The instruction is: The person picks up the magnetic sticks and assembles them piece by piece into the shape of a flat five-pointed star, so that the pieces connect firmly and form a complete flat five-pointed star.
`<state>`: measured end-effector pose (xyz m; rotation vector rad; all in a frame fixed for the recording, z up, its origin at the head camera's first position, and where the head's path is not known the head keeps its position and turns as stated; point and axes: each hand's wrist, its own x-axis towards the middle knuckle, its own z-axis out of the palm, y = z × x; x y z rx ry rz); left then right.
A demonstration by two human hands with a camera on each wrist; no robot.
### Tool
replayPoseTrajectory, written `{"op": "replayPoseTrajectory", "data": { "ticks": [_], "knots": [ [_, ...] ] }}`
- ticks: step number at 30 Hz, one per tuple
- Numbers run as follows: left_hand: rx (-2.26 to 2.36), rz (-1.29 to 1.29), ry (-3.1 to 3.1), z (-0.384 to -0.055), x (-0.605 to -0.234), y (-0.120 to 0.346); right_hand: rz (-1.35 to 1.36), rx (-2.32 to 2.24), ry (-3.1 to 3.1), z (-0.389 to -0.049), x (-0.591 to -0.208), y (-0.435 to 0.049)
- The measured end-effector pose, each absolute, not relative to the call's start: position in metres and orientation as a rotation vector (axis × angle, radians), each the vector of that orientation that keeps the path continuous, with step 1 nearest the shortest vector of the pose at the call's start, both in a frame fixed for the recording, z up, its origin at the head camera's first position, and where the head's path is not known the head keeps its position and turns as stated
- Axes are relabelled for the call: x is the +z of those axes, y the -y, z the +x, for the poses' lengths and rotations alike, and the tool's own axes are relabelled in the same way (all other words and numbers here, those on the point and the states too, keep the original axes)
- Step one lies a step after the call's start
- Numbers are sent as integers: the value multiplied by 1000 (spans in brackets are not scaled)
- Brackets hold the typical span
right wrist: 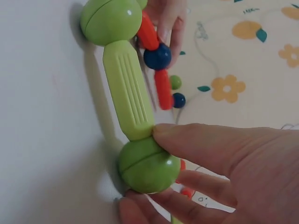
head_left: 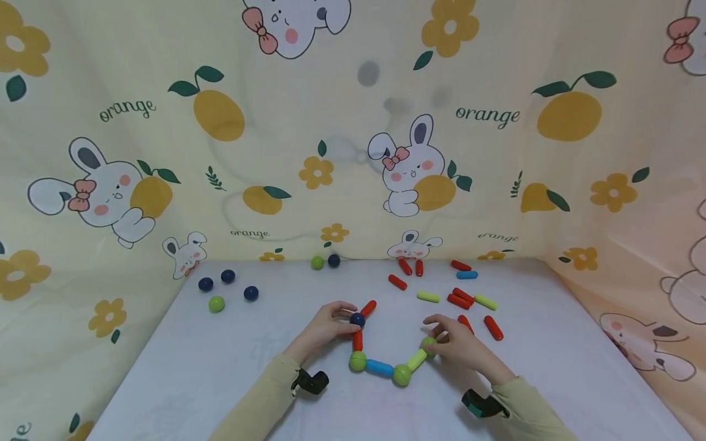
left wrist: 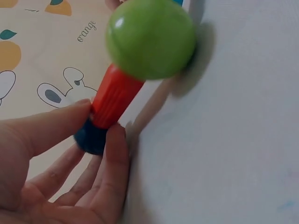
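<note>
A chain of balls and rods lies on the white table. My left hand [head_left: 326, 327] pinches the dark blue ball [head_left: 357, 320] at its left end, from which one red rod [head_left: 369, 308] sticks out to the back. Another red rod [left wrist: 114, 95] joins that ball to a green ball [left wrist: 150, 39]. From there a blue rod [head_left: 379, 367] runs to a second green ball [head_left: 402, 375], then a light green rod [right wrist: 128, 88] leads to a third green ball [right wrist: 148, 165]. Thumb and fingers of my right hand [head_left: 460, 344] hold this last ball.
Loose dark blue balls [head_left: 250, 293] and a green ball [head_left: 217, 304] lie at the back left; one more pair sits at the back middle. Several red rods [head_left: 493, 328], light green rods [head_left: 428, 296] and a blue rod [head_left: 467, 275] are scattered back right. A printed cloth [head_left: 342, 153] stands behind the table.
</note>
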<state>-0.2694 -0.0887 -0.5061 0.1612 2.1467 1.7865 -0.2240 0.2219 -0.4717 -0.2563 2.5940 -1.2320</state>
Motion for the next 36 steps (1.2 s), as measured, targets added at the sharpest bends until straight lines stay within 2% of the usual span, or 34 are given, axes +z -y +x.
{"op": "replayPoseTrajectory", "data": {
  "ticks": [14,23,36],
  "knots": [
    [1555,98,-2306,-266,-489,81,-266,-1289,-2589,-250,-478,-229],
    [1306,82,-2533,-279,-487,77,-291,-1293,-2570,-261,-480,-227],
    [1399,78,-2434,-272,-487,88,-257,-1260,-2573,-277,-473,-228]
  ]
}}
